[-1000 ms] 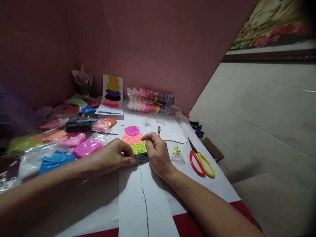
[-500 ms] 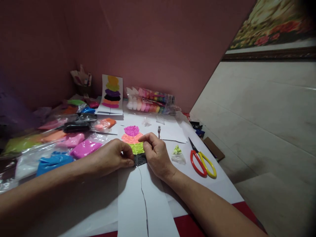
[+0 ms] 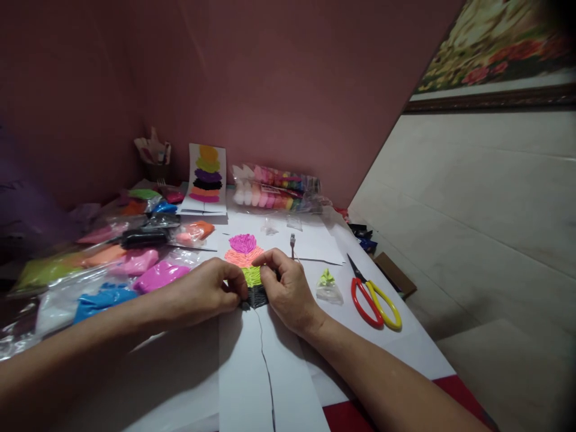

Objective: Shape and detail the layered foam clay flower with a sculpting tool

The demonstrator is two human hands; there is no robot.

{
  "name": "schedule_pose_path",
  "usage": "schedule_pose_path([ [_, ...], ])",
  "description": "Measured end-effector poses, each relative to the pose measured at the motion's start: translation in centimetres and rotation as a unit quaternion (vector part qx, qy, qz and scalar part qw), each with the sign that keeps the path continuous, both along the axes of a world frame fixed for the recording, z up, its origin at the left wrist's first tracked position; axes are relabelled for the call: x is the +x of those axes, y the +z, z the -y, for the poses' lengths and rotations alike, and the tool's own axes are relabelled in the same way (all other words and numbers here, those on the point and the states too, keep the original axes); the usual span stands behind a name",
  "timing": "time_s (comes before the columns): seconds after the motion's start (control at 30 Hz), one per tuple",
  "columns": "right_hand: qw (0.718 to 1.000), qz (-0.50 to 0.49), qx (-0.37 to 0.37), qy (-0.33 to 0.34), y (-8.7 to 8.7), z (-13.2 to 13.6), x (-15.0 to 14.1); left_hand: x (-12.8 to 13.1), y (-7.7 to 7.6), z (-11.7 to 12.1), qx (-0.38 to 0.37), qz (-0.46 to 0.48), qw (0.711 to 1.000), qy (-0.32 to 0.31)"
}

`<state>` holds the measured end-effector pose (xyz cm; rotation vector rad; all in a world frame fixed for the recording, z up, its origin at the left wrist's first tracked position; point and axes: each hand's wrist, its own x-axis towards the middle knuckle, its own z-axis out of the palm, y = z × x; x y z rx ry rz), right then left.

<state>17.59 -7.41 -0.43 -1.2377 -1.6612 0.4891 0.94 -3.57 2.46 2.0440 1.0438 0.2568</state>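
Observation:
A layered clay picture (image 3: 245, 258) in magenta, coral, lime and black bands lies on a long white paper strip (image 3: 247, 372). From the black band (image 3: 257, 296) a thin dark line runs down the strip. My left hand (image 3: 220, 285) is at the band's left edge, thumb and fingers pinched, with a small dark piece, apparently black clay, at the tips. Across the right side of the lime and black bands rests my right hand (image 3: 285, 288), its fingers curled and forefinger extended over the coral edge. Whether it holds anything is hidden.
Scissors (image 3: 371, 297) with red and yellow handles lie on the right, beside a small bag of lime clay (image 3: 328, 285). A fork (image 3: 293, 243) is beyond my right hand. Bagged clay (image 3: 162, 276) covers the left side. A striped picture card (image 3: 207, 180) stands behind, near packed clay tubes (image 3: 274, 189).
The view has shifted slightly, so everything sits a little lower and further right. A small dark piece now shows below my left fingertips. My right hand keeps its place on the picture.

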Motion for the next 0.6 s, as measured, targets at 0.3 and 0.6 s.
schedule_pose_path([
  [0.3, 0.998, -0.001, -0.036, 0.054, 1.2, 0.1, 0.6, -0.6, 0.4, -0.4, 0.003, 0.005, 1.0, -0.001],
  [0.6, 0.974, 0.125, -0.118, 0.149, 2.0, 0.4, 1.2, -0.6, 0.1, -0.4, 0.011, 0.0, 0.999, -0.033],
])
